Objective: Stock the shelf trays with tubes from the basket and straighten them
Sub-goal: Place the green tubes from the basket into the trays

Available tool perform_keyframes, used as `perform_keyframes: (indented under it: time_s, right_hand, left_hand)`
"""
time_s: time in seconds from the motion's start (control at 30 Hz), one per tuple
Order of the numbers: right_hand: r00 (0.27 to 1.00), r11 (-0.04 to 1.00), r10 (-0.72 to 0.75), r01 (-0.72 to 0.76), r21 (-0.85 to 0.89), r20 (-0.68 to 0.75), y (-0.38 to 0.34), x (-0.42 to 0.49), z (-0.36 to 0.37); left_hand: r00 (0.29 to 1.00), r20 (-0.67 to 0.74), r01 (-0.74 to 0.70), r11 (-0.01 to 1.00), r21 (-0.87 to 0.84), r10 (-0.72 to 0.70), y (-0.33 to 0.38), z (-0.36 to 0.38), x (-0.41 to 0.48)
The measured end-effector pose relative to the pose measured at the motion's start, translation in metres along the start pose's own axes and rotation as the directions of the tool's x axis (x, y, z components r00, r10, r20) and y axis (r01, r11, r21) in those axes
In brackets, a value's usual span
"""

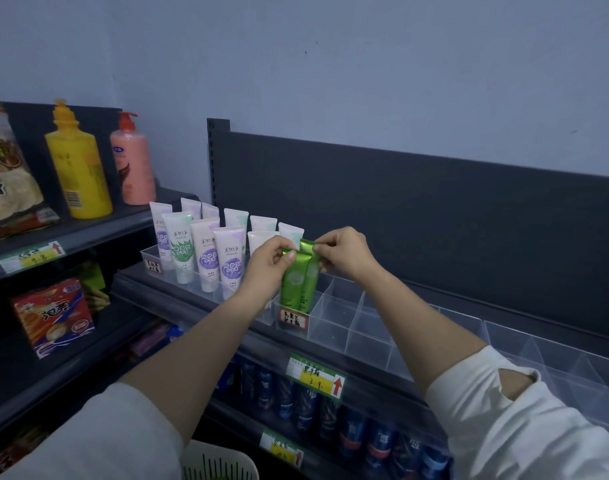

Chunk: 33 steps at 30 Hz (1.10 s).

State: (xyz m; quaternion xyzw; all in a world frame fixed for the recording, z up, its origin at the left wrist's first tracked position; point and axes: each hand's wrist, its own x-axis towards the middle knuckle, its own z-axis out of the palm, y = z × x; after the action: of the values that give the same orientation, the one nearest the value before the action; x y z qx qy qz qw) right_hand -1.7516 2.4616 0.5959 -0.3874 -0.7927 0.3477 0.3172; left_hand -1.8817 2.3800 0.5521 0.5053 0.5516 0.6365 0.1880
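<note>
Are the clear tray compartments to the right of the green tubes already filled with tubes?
No, the clear compartments right of the green tubes show only bare transparent walls and floors.

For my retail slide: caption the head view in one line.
Left hand and right hand pinch two green tubes upright in a clear shelf tray.

Ten white plastic tubes (206, 258) stand left of two glossy green tubes (294, 278). Farther left of those green tubes are one yellow pump bottle (78, 168) and one pink pump bottle (133, 161).
</note>
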Motion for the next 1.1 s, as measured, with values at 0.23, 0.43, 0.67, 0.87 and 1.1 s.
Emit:
perform_keyframes:
  time_s: [0.23,0.43,0.67,0.87,1.1]
  right_hand:
    - [1.000,0.999,-0.008,0.008,-0.050,-0.002,-0.006,-0.001,0.005]
    - [0.999,0.987,-0.035,0.033,-0.158,-0.010,-0.012,-0.005,-0.001]
    - [0.997,0.960,-0.042,0.020,-0.281,-0.071,-0.012,-0.013,0.003]
    - [1.000,0.922,-0.014,0.005,-0.388,-0.020,-0.020,-0.017,0.009]
    - [0.994,0.939,0.026,-0.061,-0.337,-0.106,-0.019,-0.014,0.018]
  left_hand:
    - [0.996,0.092,0.019,1.000,0.000,-0.019,0.000,-0.001,0.002]
    - [0.998,0.055,0.040,0.999,-0.008,-0.040,0.004,-0.007,-0.003]
    - [0.999,0.045,0.006,0.992,0.125,-0.012,0.010,-0.013,-0.006]
    - [0.999,-0.002,0.044,0.954,0.296,-0.045,0.015,-0.014,-0.004]
    - [0.997,-0.062,0.063,0.944,0.324,-0.045,0.023,-0.010,-0.005]
